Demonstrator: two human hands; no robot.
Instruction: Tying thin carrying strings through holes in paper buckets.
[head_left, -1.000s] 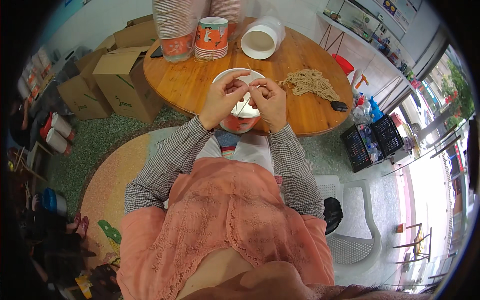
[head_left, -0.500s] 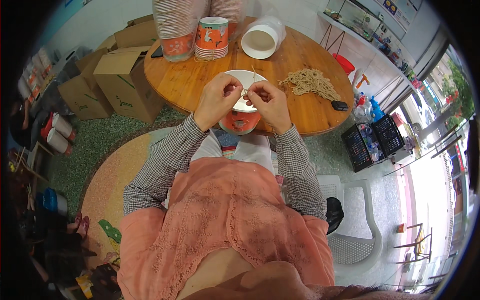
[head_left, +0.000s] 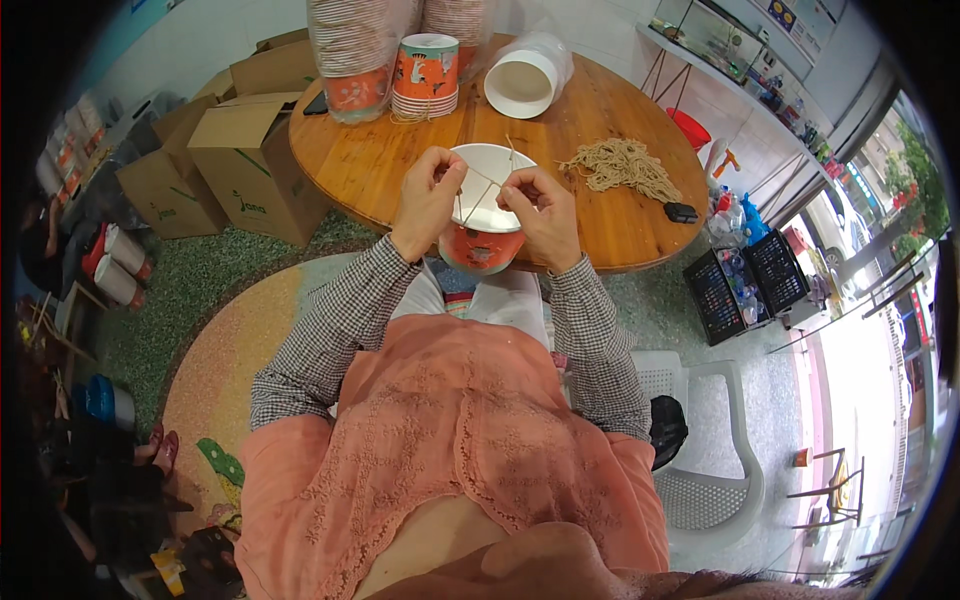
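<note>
Setting: round wooden table (head_left: pixel 380 165) on a speckled floor, cardboard boxes (head_left: pixel 225 160) off to the left of my hands, a white plastic chair (head_left: pixel 715 470) behind my right elbow. Item one: orange paper bowl with white inside (head_left: pixel 487 215), held at the near table edge directly between and under my two hands. Item two: length of tan string (head_left: pixel 480 185), stretched across the bowl's mouth from one hand to the other. Left hand (head_left: pixel 428 200): pinched closed on the string's left end, fingers resting against the bowl's rim. Right hand (head_left: pixel 540 205): likewise closed on the string's right end, thumb side on the rim. Item three: loose heap of more string (head_left: pixel 622 165), on the table just beyond my right hand. Item four: stacks of matching orange bowls (head_left: pixel 425 75) and a plastic-wrapped sleeve of them (head_left: pixel 350 50), farther out past my left hand; a white tub on its side (head_left: pixel 520 82) beyond both hands. Handling note, as I judge it: I keep the string taut and even, pull both ends equally, and steady the bowl so the thin rim does not buckle.
</note>
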